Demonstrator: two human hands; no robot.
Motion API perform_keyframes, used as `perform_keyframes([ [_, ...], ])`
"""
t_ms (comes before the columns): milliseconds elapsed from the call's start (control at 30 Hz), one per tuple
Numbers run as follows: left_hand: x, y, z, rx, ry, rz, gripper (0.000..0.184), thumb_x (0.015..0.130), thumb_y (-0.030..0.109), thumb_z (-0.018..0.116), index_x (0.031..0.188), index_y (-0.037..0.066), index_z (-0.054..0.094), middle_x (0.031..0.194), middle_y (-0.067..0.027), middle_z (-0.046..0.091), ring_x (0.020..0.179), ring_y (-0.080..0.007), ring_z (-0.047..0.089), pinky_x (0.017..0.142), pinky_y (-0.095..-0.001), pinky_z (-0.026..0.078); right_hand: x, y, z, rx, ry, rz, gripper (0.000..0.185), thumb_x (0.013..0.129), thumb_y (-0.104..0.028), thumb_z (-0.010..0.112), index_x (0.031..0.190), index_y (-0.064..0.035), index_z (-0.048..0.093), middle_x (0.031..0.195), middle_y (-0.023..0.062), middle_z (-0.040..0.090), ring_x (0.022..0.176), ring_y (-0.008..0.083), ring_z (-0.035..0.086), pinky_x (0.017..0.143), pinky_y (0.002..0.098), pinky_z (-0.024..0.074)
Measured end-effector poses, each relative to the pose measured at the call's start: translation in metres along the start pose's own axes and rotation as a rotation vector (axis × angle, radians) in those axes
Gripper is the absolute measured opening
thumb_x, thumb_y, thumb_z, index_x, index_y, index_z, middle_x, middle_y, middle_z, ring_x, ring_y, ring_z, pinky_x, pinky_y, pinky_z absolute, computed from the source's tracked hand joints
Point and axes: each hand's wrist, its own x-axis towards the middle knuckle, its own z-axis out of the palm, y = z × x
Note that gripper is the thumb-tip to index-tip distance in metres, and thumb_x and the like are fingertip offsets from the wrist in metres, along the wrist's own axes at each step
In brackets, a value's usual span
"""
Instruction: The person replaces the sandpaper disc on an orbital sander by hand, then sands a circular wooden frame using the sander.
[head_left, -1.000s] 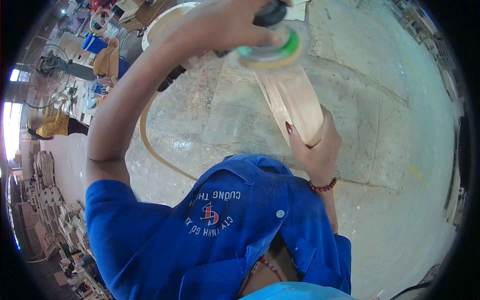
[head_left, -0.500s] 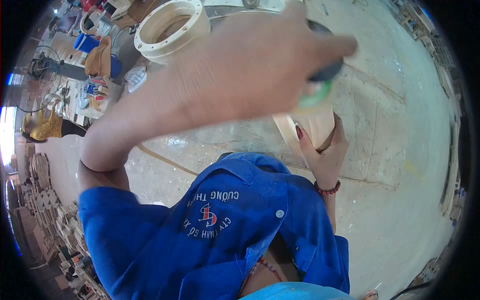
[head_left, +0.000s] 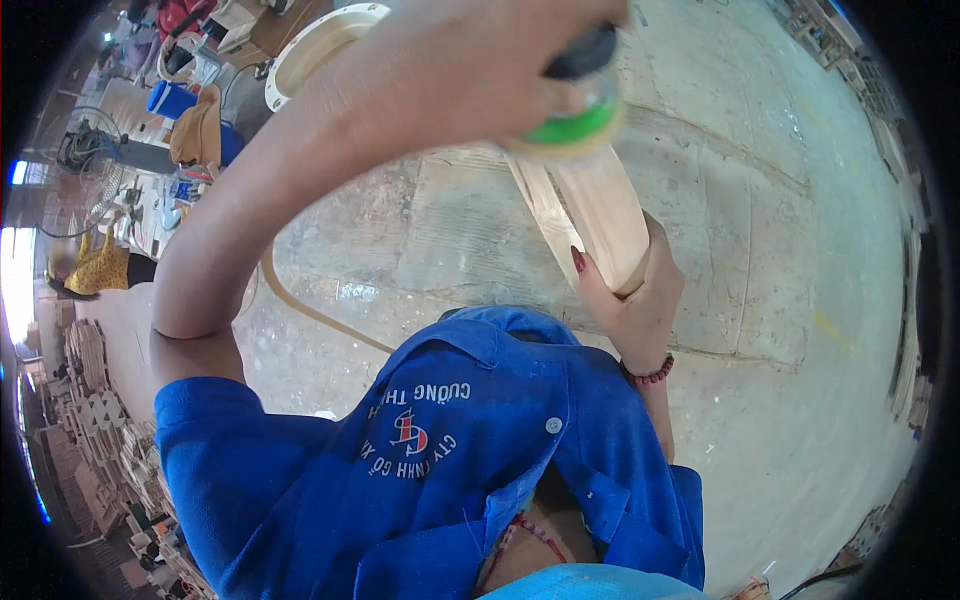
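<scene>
My left hand (head_left: 490,75) reaches across from the left, fingers wrapped round a round sander (head_left: 578,122) with a black top, a green band and a pale pad. The sander is blurred and overlaps the far end of a pale wooden piece (head_left: 608,225); I cannot tell whether they touch. Low on the right, my right hand (head_left: 640,300) grips the near end of this piece, its red-nailed thumb on the left side and its fingers round the right side. The piece has a long gap between two strips. What lies beneath the sander is hidden.
A large wooden ring (head_left: 290,65) with holes in its rim stands at upper left, partly behind my forearm. A tan hose (head_left: 320,318) curves towards my body. Farther left are a blue bucket (head_left: 172,98), a fan (head_left: 90,150), a person in yellow (head_left: 103,262) and stacked wooden parts (head_left: 105,430).
My left hand and the sander have moved left and up, uncovering more of the wooden piece. My right hand has shifted slightly left and up, still holding it.
</scene>
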Motion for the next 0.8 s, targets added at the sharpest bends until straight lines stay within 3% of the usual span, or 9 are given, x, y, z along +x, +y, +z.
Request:
perform_keyframes([
  [167,0.011,-0.016,0.004,-0.087,-0.025,-0.092,0.044,0.089,0.02,0.06,0.131,0.009,0.051,0.097,-0.0244,0.061,0.084,-0.0333,0.065,0.072,-0.0446,0.055,0.004,0.0,-0.003,0.007,0.026,0.006,0.054,0.076,-0.015,0.08,0.121,0.0021,0.057,0.102,0.0216,0.07,0.093,0.0315,0.072,0.08,0.0382,0.0554],
  [233,-0.013,-0.006,0.04,0.018,0.337,0.136,0.046,0.082,0.022,0.07,0.126,0.018,0.058,0.097,-0.0265,0.059,0.087,-0.0447,0.067,0.072,-0.0499,0.055,0.005,0.001,-0.003,0.02,0.017,-0.001,0.053,0.076,-0.015,0.08,0.121,0.0023,0.058,0.101,0.0212,0.07,0.093,0.0307,0.072,0.08,0.0378,0.0554],
  [300,-0.023,0.006,0.047,-0.001,0.408,0.277,0.043,0.083,0.021,0.068,0.125,0.017,0.059,0.096,-0.0263,0.06,0.086,-0.0443,0.068,0.071,-0.0489,0.055,0.002,0.005,-0.006,0.062,-0.036,-0.014,0.053,0.076,-0.015,0.08,0.121,0.0022,0.058,0.101,0.0208,0.07,0.092,0.0299,0.072,0.079,0.0376,0.0553],
  [367,-0.017,0.007,0.047,0.018,0.366,0.284,0.038,0.085,0.019,0.064,0.123,0.015,0.061,0.095,-0.0257,0.06,0.082,-0.0435,0.068,0.069,-0.0475,0.056,-0.002,0.007,-0.005,0.063,-0.056,-0.001,0.054,0.076,-0.016,0.08,0.122,0.0023,0.058,0.1,0.0204,0.07,0.09,0.0287,0.072,0.078,0.0374,0.0549],
  [500,0.008,-0.011,-0.007,-0.268,-0.1,0.003,0.05,0.089,0.024,0.061,0.134,0.005,0.047,0.1,-0.0199,0.064,0.086,-0.027,0.063,0.074,-0.0419,0.056,-0.008,0.007,-0.012,-0.026,-0.031,0.034,0.057,0.074,-0.018,0.081,0.122,0.0048,0.057,0.101,0.0212,0.07,0.091,0.0298,0.071,0.08,0.0371,0.0546],
  [633,0.039,-0.089,0.032,-0.238,0.193,0.148,0.057,0.085,0.029,0.067,0.132,0.005,0.047,0.103,-0.0199,0.063,0.088,-0.0299,0.064,0.075,-0.0398,0.055,-0.022,0.01,-0.017,-0.013,-0.062,0.002,0.06,0.074,-0.018,0.081,0.122,0.0058,0.057,0.103,0.0224,0.069,0.095,0.0306,0.07,0.083,0.0385,0.0538],
  [700,0.037,-0.096,0.037,-0.227,0.182,0.054,0.058,0.084,0.029,0.068,0.132,0.005,0.047,0.106,-0.0209,0.062,0.087,-0.0301,0.064,0.076,-0.0387,0.054,-0.025,0.012,-0.021,-0.041,-0.049,-0.001,0.061,0.073,-0.019,0.082,0.123,0.006,0.056,0.104,0.0229,0.069,0.096,0.0315,0.07,0.084,0.0392,0.0534],
  [733,0.028,-0.062,0.022,-0.25,0.08,-0.124,0.057,0.085,0.029,0.068,0.132,0.004,0.047,0.108,-0.0212,0.062,0.089,-0.0299,0.064,0.077,-0.0386,0.054,-0.023,0.011,-0.023,-0.048,-0.053,-0.005,0.062,0.073,-0.019,0.082,0.123,0.0055,0.056,0.104,0.0228,0.068,0.096,0.0319,0.07,0.083,0.0392,0.0533],
  [800,0.004,-0.003,-0.01,-0.218,-0.126,-0.178,0.057,0.086,0.029,0.066,0.132,0.003,0.047,0.109,-0.021,0.062,0.091,-0.0288,0.064,0.079,-0.0384,0.054,-0.016,0.006,-0.027,-0.062,-0.067,-0.011,0.062,0.074,-0.02,0.082,0.124,0.0045,0.056,0.104,0.0226,0.068,0.096,0.0328,0.07,0.083,0.0392,0.0533],
])
